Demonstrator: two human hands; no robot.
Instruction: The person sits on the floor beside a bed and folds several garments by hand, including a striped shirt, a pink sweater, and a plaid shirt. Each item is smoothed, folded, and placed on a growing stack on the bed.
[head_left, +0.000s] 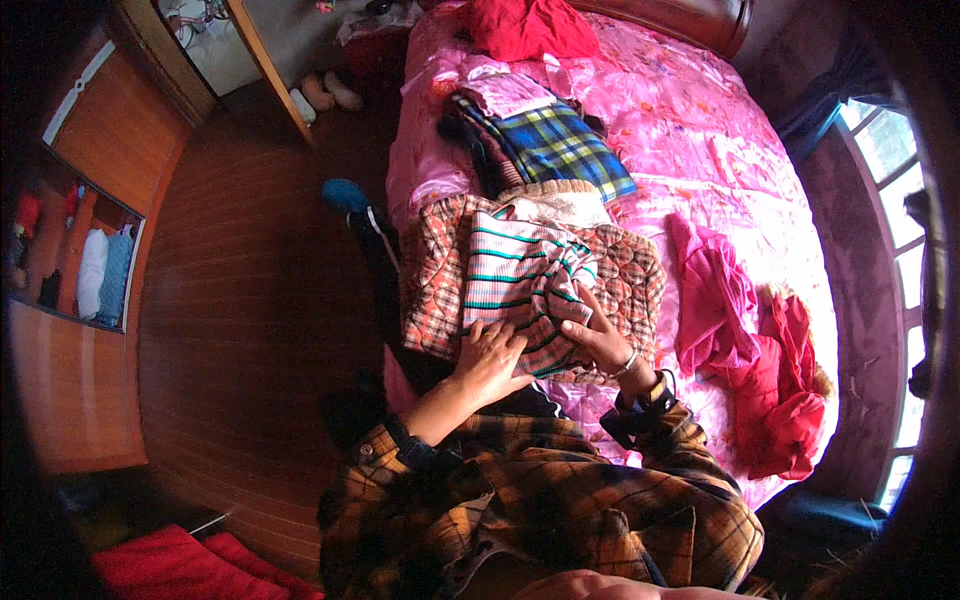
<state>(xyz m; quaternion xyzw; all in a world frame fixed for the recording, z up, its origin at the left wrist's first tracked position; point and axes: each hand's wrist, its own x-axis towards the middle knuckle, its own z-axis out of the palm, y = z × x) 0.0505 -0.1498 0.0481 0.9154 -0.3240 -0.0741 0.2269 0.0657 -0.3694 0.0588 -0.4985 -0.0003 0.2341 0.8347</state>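
A ribbed knit garment (499, 259) with white, pink and green stripes lies in front of me on a quilted plaid piece (442, 277). On its right side the cloth is gathered into a twisted, bunched part (568, 262). My left hand (487, 364) rests on the garment's near left part, fingertips on the cloth and thumb spread to the right. My right hand (606, 341) touches the bunched part from the right, its index finger stretched forward and its thumb apart. Its other fingers are mostly hidden.
Beyond lie a blue-green plaid folded cloth (555, 142) and a red cloth (532, 30) on the pink bedspread (660, 112). Pink clothing (712, 292) and a red garment (780, 412) lie at right. An open-fronted cabinet (90, 187) stands left across the wooden floor (232, 300).
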